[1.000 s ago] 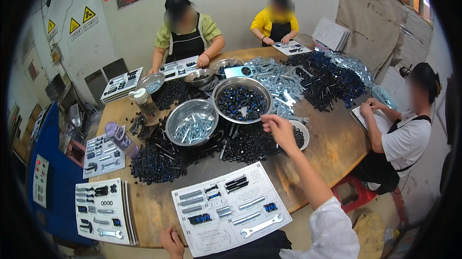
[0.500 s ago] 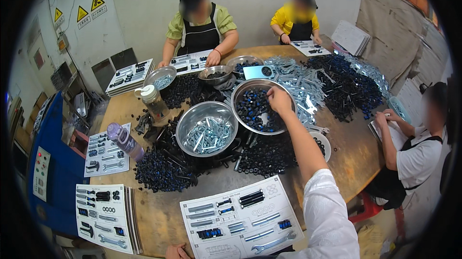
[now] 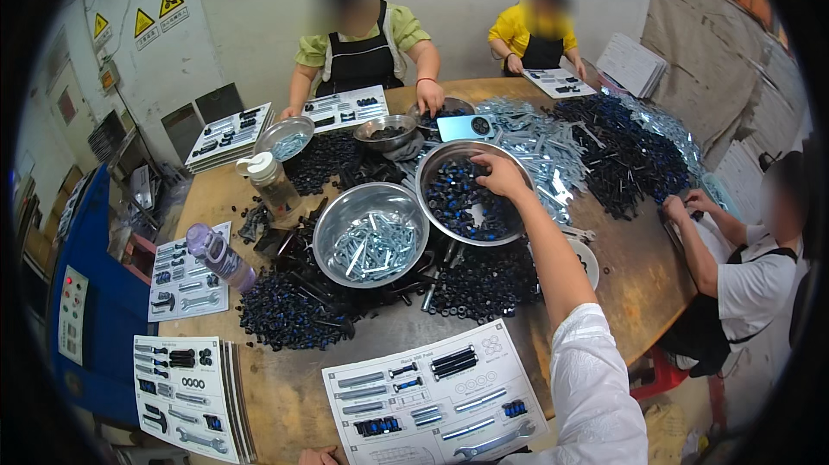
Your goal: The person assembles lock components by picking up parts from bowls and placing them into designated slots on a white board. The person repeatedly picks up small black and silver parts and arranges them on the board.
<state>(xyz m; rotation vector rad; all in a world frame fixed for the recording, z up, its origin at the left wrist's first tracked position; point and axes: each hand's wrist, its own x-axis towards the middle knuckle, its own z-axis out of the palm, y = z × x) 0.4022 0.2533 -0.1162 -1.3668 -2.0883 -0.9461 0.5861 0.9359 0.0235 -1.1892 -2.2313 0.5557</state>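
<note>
**Right hand (image 3: 503, 177) at a bowl (image 3: 453, 151) of fasteners (image 3: 458, 197)**

The small blue-and-black fasteners lie loose in the metal bowl on the desk (image 3: 617, 271). Each is probably light, rigid and hard to break; smooth or oily surfaces could make them slip, and neighbours may come up together. A thumb-and-fingertip pinch around the body of a single piece, at the edge of the heap, should suit best. The right hand reaches over the bowl with bent fingers; whether it grips a piece cannot be told, since its back and thumb screen the fingertips. The left hand (image 3: 318, 456), beside the near-left corner of the board (image 3: 490, 332), is cut off by the lower edge, its state indeterminable. The board's near edge is also cropped; individual fasteners blur together.
</note>
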